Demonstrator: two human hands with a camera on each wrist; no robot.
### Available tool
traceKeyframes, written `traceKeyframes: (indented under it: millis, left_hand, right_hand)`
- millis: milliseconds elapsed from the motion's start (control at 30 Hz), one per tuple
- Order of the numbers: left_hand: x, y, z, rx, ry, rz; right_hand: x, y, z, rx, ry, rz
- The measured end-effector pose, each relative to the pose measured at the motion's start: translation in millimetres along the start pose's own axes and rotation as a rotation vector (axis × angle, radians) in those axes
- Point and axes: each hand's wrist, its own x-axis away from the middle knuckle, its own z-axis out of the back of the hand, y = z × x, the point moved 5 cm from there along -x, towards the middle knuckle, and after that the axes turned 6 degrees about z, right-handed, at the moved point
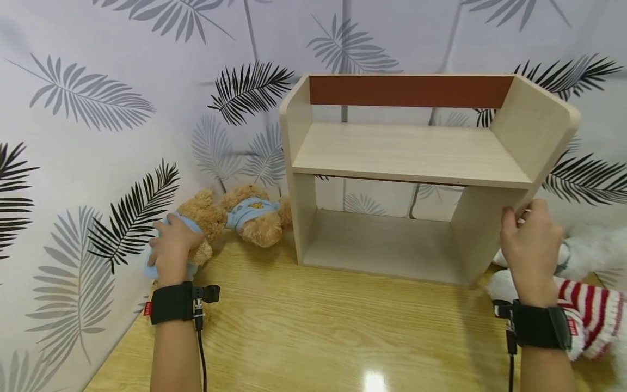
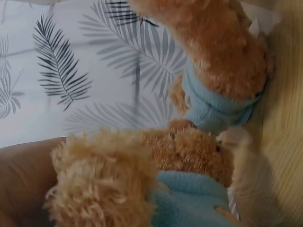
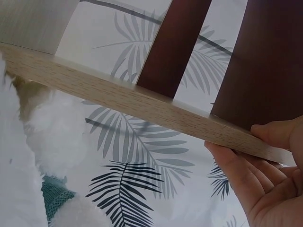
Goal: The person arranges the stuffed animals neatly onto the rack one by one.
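At the left, my left hand (image 1: 172,242) grips a curly brown teddy bear (image 2: 187,153) in a light blue top, its fingers over the blue cloth. Much of that bear is hidden under the hand in the head view. A two-tier light wood shelf (image 1: 411,152) with a reddish-brown back strip stands on the table. My right hand (image 1: 531,245) pinches the front edge of its right side panel (image 3: 142,106), the thumb on the inner face and the fingers on the outer one.
Another teddy bear (image 1: 254,215) in a blue top lies between the held one and the shelf. White plush toys, one in a red-striped knit (image 1: 590,310), lie right of the shelf. A leaf-patterned cloth (image 1: 93,92) hangs behind the wood-grain table (image 1: 313,332).
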Motion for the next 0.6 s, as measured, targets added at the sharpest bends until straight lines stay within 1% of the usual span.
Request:
traceKeyframes:
  millis: [100,167,333,400,600]
  left_hand:
    - [-7.2,-2.8,3.3,-0.013,-0.008,0.019]
    - [-10.4,-5.1,3.6,-0.023,0.006,0.033]
    - [-10.3,-7.0,0.4,-0.032,0.002,0.055]
    - [-10.0,-6.4,-0.7,-0.042,0.005,0.047]
    - [-12.2,-5.1,-2.9,-0.103,0.078,0.007]
  right_hand:
    - [0.4,1.2,-0.6,-0.001,-0.016,-0.014]
    - [0.5,1.1,-0.8,-0.001,-0.017,-0.014]
    - [-0.1,-0.8,-1.8,-0.003,-0.010,0.002]
    - [-0.2,-1.1,-2.1,-0.006,-0.010,0.003]
    - [-0.6,-0.8,-1.2,0.001,-0.006,-0.011]
